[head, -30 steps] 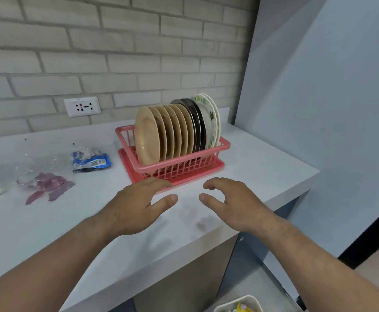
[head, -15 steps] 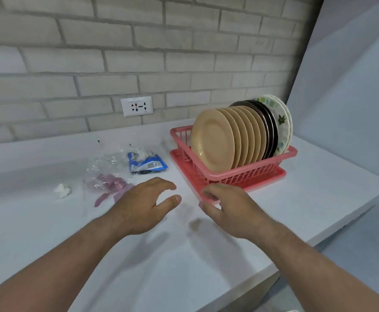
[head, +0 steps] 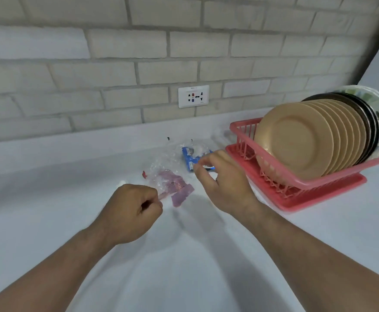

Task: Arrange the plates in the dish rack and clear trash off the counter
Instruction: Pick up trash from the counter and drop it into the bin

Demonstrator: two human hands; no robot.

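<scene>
A crumpled blue wrapper [head: 189,157] on the white counter [head: 49,199] is pinched between thumb and forefinger of the right hand [head: 224,183]. A purple wrapper [head: 179,192] is gripped by the curled left hand [head: 132,212]. Plates [head: 294,140] are held upright in the pink dish rack [head: 319,183].

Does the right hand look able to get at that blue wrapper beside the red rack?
Likely yes: the right hand is at the blue wrapper, thumb and finger seemingly pinching its near edge; the dish rack stands aside, blocking nothing.
</scene>
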